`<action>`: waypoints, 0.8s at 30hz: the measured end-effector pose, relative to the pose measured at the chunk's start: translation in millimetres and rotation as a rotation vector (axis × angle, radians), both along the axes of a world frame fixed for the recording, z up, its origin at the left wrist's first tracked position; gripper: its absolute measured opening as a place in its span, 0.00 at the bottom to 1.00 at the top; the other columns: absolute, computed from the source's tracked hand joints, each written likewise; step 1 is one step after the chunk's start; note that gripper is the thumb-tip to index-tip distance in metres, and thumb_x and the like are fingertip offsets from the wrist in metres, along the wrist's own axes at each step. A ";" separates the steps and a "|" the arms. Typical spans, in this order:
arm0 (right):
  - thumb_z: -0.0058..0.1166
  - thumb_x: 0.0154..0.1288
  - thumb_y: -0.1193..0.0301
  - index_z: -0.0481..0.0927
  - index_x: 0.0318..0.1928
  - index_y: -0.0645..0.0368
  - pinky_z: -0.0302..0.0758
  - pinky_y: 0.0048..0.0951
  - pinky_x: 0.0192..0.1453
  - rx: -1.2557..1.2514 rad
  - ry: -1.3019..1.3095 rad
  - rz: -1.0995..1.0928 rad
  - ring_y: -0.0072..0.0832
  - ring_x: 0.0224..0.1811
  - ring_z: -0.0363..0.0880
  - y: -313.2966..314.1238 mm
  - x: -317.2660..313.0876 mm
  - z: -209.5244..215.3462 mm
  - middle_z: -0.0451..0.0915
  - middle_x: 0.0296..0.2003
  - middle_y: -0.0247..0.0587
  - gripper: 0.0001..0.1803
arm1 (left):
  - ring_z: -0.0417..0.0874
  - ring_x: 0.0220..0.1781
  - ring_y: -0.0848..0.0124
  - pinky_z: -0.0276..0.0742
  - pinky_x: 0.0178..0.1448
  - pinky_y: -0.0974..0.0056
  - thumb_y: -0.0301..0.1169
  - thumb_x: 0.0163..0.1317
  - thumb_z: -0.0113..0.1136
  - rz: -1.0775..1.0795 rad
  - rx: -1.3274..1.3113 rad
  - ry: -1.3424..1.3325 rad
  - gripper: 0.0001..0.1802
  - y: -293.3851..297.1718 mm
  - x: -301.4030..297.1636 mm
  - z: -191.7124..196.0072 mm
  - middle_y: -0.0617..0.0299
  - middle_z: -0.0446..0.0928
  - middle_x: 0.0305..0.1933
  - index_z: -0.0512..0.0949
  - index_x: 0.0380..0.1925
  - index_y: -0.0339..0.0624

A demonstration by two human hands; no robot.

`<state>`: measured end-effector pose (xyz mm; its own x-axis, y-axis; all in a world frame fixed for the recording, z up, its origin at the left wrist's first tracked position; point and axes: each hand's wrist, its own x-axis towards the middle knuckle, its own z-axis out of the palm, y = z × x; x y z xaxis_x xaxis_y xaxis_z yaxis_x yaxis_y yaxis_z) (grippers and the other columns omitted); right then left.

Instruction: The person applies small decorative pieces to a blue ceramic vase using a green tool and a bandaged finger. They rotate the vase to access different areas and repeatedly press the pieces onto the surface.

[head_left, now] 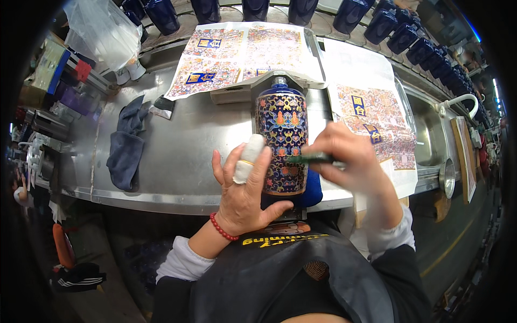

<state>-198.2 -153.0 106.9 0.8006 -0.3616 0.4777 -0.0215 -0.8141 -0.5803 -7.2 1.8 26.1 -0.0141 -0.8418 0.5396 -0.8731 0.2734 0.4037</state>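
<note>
A dark blue bottle [281, 140] with a colourful floral pattern lies with its neck away from me at the counter's front edge. My left hand [239, 196] rests along its left side, fingers stretched and thumb spread; white wraps cover one finger, and a red bead bracelet circles the wrist. Over the bottle's right side, my right hand [347, 153] is closed round a small scraper-like tool [315, 158] with a green edge, which touches or hovers just over the pattern. Motion blurs that hand. Something blue [314, 189] shows beside the bottle's base.
Printed transfer sheets [215, 59] lie beyond the bottle, with another stack [371, 102] to its right. A dark cloth [126, 145] is on the metal counter [183, 145] at left. At right are a sink [431, 132] and tap [466, 102]. Blue bottles [207, 9] line the back.
</note>
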 end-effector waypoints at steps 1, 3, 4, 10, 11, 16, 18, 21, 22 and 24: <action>0.67 0.57 0.77 0.87 0.47 0.57 0.76 0.36 0.45 0.084 -0.094 0.028 0.37 0.38 0.80 -4.4 5.3 1.8 0.81 0.36 0.42 0.16 | 0.60 0.76 0.49 0.30 0.81 0.33 0.64 0.54 0.70 0.028 -0.018 0.029 0.57 1.0 -1.5 -3.0 0.45 0.70 0.71 0.64 0.75 0.38; 0.67 0.58 0.75 0.87 0.45 0.55 0.75 0.35 0.44 0.072 -0.082 -0.270 0.34 0.38 0.80 -8.8 14.0 0.7 0.79 0.34 0.38 0.13 | 0.61 0.75 0.49 0.31 0.81 0.33 0.60 0.49 0.76 0.069 -0.009 0.027 0.60 -1.0 -2.9 -8.3 0.48 0.71 0.71 0.61 0.76 0.38; 0.68 0.56 0.74 0.86 0.44 0.54 0.74 0.36 0.44 -0.258 -0.115 -0.196 0.32 0.37 0.79 -8.2 13.2 0.5 0.78 0.34 0.36 0.13 | 0.61 0.75 0.49 0.31 0.81 0.33 0.60 0.50 0.76 0.077 -0.005 0.007 0.60 -1.4 -2.2 -9.3 0.49 0.71 0.71 0.62 0.76 0.38; 0.68 0.56 0.81 0.88 0.46 0.59 0.78 0.30 0.45 0.061 -0.032 0.106 0.33 0.42 0.85 -9.8 9.4 9.5 0.87 0.41 0.42 0.16 | 0.67 0.72 0.48 0.33 0.78 0.31 0.63 0.52 0.73 0.085 -0.007 0.006 0.57 -2.2 -0.8 -6.9 0.50 0.75 0.66 0.68 0.73 0.35; 0.68 0.55 0.82 0.88 0.47 0.58 0.77 0.30 0.40 0.119 -0.084 -0.127 0.34 0.39 0.82 -9.8 15.0 6.7 0.84 0.39 0.42 0.17 | 0.67 0.72 0.48 0.33 0.78 0.31 0.64 0.52 0.72 0.082 -0.006 0.007 0.57 -2.2 -1.0 -7.2 0.49 0.75 0.66 0.68 0.73 0.35; 0.69 0.51 0.81 0.88 0.47 0.58 0.73 0.32 0.42 -0.098 -0.059 0.076 0.35 0.37 0.78 14.3 -3.7 -7.8 0.80 0.36 0.39 0.19 | 0.66 0.71 0.45 0.36 0.78 0.29 0.65 0.56 0.68 0.078 0.007 0.030 0.57 -1.6 1.7 -17.8 0.46 0.75 0.67 0.65 0.74 0.31; 0.67 0.57 0.82 0.86 0.46 0.65 0.73 0.26 0.41 0.259 -0.123 0.127 0.29 0.37 0.78 17.6 -19.5 -15.6 0.82 0.38 0.40 0.15 | 0.66 0.71 0.44 0.36 0.78 0.29 0.65 0.59 0.66 0.076 0.003 0.058 0.56 4.5 -1.2 -23.6 0.45 0.75 0.67 0.65 0.73 0.30; 0.63 0.67 0.77 0.86 0.46 0.65 0.74 0.22 0.41 0.542 -0.170 -0.240 0.20 0.37 0.80 22.2 -29.9 -33.0 0.83 0.36 0.37 0.08 | 0.65 0.72 0.44 0.36 0.79 0.29 0.64 0.65 0.60 0.078 -0.001 0.058 0.52 20.7 -9.3 -29.5 0.42 0.74 0.66 0.67 0.72 0.28; 0.62 0.68 0.76 0.85 0.46 0.65 0.74 0.21 0.41 0.490 -0.128 -0.249 0.18 0.36 0.79 23.4 -31.3 -37.0 0.83 0.36 0.35 0.08 | 0.64 0.73 0.45 0.35 0.79 0.29 0.64 0.66 0.59 0.068 -0.018 0.021 0.50 26.4 -12.1 -30.6 0.42 0.73 0.66 0.68 0.72 0.29; 0.62 0.69 0.75 0.84 0.48 0.65 0.75 0.21 0.41 0.433 -0.155 -0.257 0.17 0.36 0.79 27.1 -27.9 -45.7 0.83 0.36 0.34 0.09 | 0.64 0.74 0.48 0.34 0.80 0.29 0.63 0.69 0.56 0.078 -0.033 0.006 0.45 36.1 -18.0 -32.3 0.45 0.74 0.67 0.73 0.70 0.34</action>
<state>-226.1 -125.8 61.1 0.5917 -0.7277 0.3468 -0.0762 -0.4787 -0.8747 -25.2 37.9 -6.2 0.0539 -0.8220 0.5670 -0.8898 0.2182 0.4008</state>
